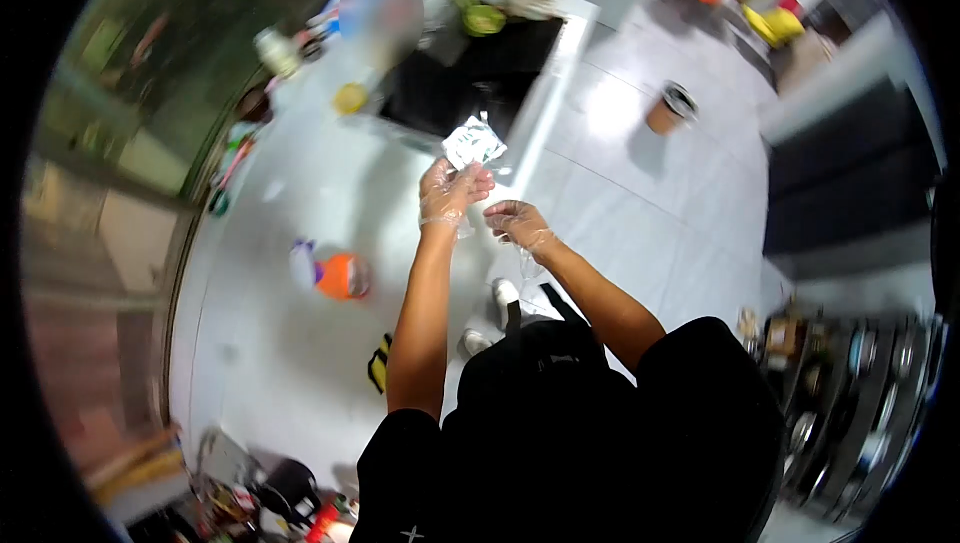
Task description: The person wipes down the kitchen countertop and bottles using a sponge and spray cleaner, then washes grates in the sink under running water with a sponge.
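Observation:
Clear plastic gloves cover both hands. My left hand grips a shiny white-and-silver sachet with some green print, held up over the counter edge near the dark sink. Just right of it and a little lower is my right hand, apart from the sachet. Its fingers are curled together, and whether anything small sits between them I cannot make out. On the white counter to the left lies a spray bottle with orange contents and a white-and-purple head.
A yellow lid-like round thing sits by the sink, with a green bowl behind. A black-and-yellow item lies beside my left forearm. On the tiled floor stands a brown bin. Shelves of kitchenware stand at right.

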Motion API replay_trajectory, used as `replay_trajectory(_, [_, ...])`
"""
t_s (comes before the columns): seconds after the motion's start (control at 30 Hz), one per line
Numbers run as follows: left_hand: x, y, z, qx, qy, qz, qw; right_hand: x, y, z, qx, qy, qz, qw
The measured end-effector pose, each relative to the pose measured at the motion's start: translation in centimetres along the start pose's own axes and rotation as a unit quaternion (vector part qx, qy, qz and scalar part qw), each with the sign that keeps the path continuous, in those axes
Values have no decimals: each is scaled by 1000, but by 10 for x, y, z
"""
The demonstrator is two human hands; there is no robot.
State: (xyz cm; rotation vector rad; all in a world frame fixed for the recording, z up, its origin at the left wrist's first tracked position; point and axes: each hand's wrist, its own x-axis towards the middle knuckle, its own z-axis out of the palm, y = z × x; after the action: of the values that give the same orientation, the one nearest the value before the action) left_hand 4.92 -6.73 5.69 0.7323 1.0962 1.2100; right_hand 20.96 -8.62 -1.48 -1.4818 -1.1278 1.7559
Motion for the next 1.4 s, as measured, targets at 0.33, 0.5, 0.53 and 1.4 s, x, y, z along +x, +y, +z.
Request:
replay_trajectory(0.33, [52, -178, 252, -5, -173, -215, 961, -74, 35, -283, 202, 257, -22, 945])
replay_trajectory(0.5, [90, -258, 363, -6, -189, -264, 946, -74, 45, -396, 255, 296, -47, 919])
replay_trajectory(0.53, [98, -263, 388, -4, -194, -265, 944, -72, 44, -419, 248, 312, -38, 916])
replay_trajectory(1.4, [533, -318, 683, 183, -273, -303, 895, 208, -72, -802, 369, 448, -29, 814])
